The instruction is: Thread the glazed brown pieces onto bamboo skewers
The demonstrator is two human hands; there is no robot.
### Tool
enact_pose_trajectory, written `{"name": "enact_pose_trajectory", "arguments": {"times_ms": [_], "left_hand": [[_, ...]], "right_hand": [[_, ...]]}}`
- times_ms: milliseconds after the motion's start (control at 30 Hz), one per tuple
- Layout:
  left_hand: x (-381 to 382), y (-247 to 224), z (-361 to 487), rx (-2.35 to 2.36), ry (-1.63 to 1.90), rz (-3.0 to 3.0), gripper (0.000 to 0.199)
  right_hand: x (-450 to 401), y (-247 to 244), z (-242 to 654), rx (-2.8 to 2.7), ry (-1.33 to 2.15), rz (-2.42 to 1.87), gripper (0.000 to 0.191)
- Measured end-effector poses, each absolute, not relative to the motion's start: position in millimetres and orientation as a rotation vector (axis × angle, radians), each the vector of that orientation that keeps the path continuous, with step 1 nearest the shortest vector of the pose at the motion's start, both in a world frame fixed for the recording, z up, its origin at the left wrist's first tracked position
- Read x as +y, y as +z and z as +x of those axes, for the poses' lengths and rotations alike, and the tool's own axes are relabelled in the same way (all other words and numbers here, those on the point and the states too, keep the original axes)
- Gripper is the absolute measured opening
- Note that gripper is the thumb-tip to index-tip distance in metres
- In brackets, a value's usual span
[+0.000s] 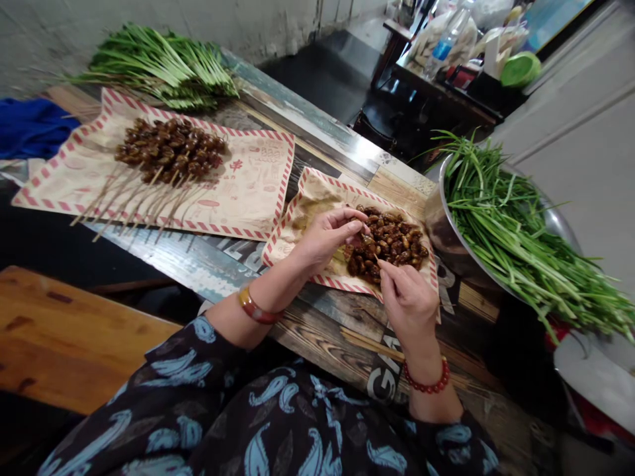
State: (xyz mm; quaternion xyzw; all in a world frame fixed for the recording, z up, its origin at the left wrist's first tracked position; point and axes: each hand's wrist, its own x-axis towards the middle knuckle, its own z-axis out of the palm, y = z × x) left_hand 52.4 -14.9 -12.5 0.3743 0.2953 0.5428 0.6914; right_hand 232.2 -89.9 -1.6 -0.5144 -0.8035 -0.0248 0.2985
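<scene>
Wood-patterned table point(297, 337) with filled skewers point(171, 149) piled on one paper sheet point(253, 198) and loose brown pieces point(399, 241) remaining on another sheet point(282, 248), where the left hand point(327, 238) apparently pinches one piece, the right hand point(409, 297) a thin stick point(378, 258).

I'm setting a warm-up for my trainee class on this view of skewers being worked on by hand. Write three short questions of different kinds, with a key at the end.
1. True or false: the metal bowl holding long green stalks is further right than both the left hand and the right hand.
2. The filled skewers lie on:
A) the wooden bench
B) a red-striped paper sheet
C) the blue cloth
3. Short answer: what circles the person's right wrist?

Key: 1 true; 2 B; 3 a red beaded bracelet.
</scene>
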Motion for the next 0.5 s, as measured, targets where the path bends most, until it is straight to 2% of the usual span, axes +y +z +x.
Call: {"name": "enact_pose_trajectory", "arguments": {"times_ms": [100,267,500], "left_hand": [[-16.2,-9.6,52.7,0.665,1.221,0.817,0.023],[-17.4,-3.0,48.6,0.637,1.160,0.582,0.035],[-18.1,-2.9,47.5,0.580,1.111,0.607,0.035]], "right_hand": [[-89.9,-3.0,231.1,-2.131,-0.044,-1.358,0.025],[-89.4,-2.4,232.8,-2.090,-0.042,-1.355,0.024],[-89.3,-3.6,231.2,-2.088,-0.044,-1.335,0.021]]}}
